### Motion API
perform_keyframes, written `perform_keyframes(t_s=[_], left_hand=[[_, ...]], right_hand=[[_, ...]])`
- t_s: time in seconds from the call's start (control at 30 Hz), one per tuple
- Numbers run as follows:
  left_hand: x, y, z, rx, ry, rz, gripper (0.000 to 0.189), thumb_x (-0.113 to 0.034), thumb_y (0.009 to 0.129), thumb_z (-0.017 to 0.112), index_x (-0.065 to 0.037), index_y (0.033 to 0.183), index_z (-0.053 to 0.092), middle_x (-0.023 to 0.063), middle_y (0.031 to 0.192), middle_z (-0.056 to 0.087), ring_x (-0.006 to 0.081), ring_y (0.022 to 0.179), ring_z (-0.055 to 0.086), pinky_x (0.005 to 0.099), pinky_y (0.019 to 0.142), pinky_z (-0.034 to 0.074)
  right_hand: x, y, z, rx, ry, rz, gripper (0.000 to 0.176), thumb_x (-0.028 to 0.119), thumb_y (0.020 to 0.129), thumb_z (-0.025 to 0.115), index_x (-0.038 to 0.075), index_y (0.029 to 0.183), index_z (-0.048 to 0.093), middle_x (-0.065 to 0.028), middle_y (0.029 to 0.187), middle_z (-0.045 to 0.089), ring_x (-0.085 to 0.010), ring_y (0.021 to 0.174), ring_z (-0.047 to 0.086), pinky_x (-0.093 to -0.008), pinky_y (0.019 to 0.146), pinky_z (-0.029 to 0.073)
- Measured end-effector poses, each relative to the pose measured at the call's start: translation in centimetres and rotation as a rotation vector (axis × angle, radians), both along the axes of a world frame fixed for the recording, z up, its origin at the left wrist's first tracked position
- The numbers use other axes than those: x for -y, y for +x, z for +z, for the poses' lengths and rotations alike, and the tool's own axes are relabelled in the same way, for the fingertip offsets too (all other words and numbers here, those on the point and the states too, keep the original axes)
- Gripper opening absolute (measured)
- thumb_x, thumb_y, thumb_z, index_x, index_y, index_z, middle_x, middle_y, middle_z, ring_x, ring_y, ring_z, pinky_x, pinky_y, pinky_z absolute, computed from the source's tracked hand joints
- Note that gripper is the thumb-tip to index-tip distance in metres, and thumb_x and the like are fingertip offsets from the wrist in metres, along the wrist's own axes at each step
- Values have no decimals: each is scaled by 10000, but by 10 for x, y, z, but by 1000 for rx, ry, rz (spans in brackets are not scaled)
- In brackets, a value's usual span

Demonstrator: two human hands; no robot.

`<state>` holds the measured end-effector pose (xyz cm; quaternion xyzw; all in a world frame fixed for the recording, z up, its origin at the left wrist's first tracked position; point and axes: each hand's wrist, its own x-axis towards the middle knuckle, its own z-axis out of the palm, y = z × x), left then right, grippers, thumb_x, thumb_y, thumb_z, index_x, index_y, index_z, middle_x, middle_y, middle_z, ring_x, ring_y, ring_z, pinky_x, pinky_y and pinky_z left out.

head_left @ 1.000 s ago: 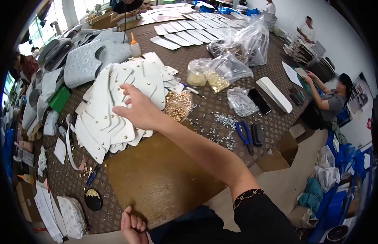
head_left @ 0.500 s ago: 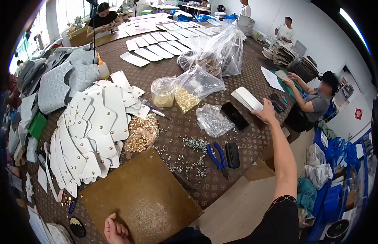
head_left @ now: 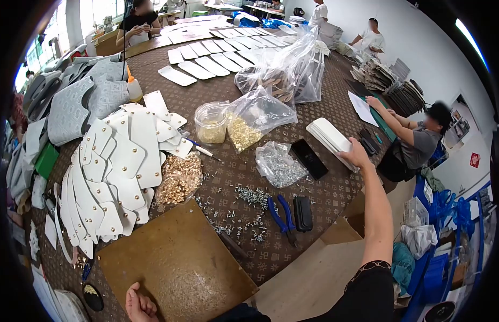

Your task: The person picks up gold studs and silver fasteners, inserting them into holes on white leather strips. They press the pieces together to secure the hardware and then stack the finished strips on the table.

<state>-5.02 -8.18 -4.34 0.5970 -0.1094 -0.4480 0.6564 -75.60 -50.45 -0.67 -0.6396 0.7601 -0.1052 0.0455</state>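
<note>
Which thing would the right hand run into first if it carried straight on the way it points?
The stack of white pieces: the right hand has its fingers at the near end. Beyond, perhaps the large clear bag, though depth is unclear.

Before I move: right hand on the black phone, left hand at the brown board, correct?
No: the head view shows the right hand on the stack of white panels, not the black phone; the left hand is at the brown board.
</note>
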Motion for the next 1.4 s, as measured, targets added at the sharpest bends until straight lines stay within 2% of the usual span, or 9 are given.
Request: perform_keyframes(t_s=[0.3, 0.4, 0.47, 0.57, 0.87, 0.93, 0.97, 1.17, 1.4], left_hand=[[3, 25, -8, -546, -152, 43, 237, -232, 1116, 478, -64, 1215, 612, -63, 670, 308, 60, 530, 273, 232, 460, 247], [16, 24, -7, -683, -212, 37, 239, -210, 1113, 479, -36, 1216, 606, -54, 712, 339, 69, 580, 313, 227, 501, 287], [29, 19, -2, -696, -189, 65, 244, -188, 1112, 475, -15, 1231, 599, -37, 739, 370, 84, 609, 339, 232, 525, 308], [61, 4, 2, -657, -104, 51, 263, -170, 1111, 468, 5, 1265, 591, -15, 776, 427, 104, 630, 359, 245, 531, 314], [182, -52, -26, 227, -122, -340, 267, -230, 1107, 524, -24, 1162, 685, 10, 728, 557, 99, 636, 505, 248, 566, 401], [201, -63, -31, 864, -267, -297, 261, -210, 1093, 514, -36, 1151, 699, 139, 904, 713, 285, 780, 694, 362, 700, 519], [203, -67, -16, 891, -176, -391, 230, -193, 1071, 537, -44, 1149, 695, 201, 1041, 727, 384, 945, 714, 423, 794, 552], [212, -74, -26, 1406, -345, -516, 112, -124, 1009, 599, -57, 1039, 683, 135, 924, 658, 343, 894, 634, 447, 783, 478], [205, -69, -28, 1424, -393, -507, 95, -58, 960, 630, -47, 1026, 697, 118, 896, 582, 337, 878, 551, 435, 795, 431]], right_hand=[[0, -12, 11, 78, -170, 1, 834, 489, 838, 812, -33, 1431, 544, -253, 1388, 623, -371, 1304, 590, -420, 1097, 447], [20, -56, -10, 82, -227, 63, 651, 395, 903, 780, -14, 1372, 590, -157, 1152, 714, -219, 1021, 682, -356, 881, 534], [16, -51, 1, 381, -73, 79, 668, 413, 933, 753, -35, 1394, 571, -146, 1220, 705, -231, 1065, 682, -360, 900, 531], [-20, 13, 30, 126, -114, 26, 697, 402, 913, 769, -40, 1410, 562, -183, 1306, 677, -317, 1191, 650, -402, 1003, 498], [2, -29, -17, 39, -110, -32, 792, 469, 834, 818, -42, 1387, 576, -273, 1324, 652, -400, 1261, 614, -444, 1036, 485], [-2, -21, -10, 61, -117, -75, 780, 468, 820, 832, -32, 1371, 599, -262, 1332, 650, -399, 1246, 622, -452, 1037, 490], [-6, -18, -4, 67, -146, -85, 783, 466, 814, 838, -31, 1370, 600, -260, 1331, 651, -394, 1244, 624, -452, 1035, 492], [-9, -2, 22, 146, -256, -127, 777, 457, 797, 852, -43, 1339, 609, -248, 1241, 690, -355, 1144, 679, -434, 974, 522], [-47, 71, 77, 530, -345, -25, 605, 334, 923, 785, -50, 1347, 590, -116, 1151, 698, -166, 979, 668, -315, 881, 519]])
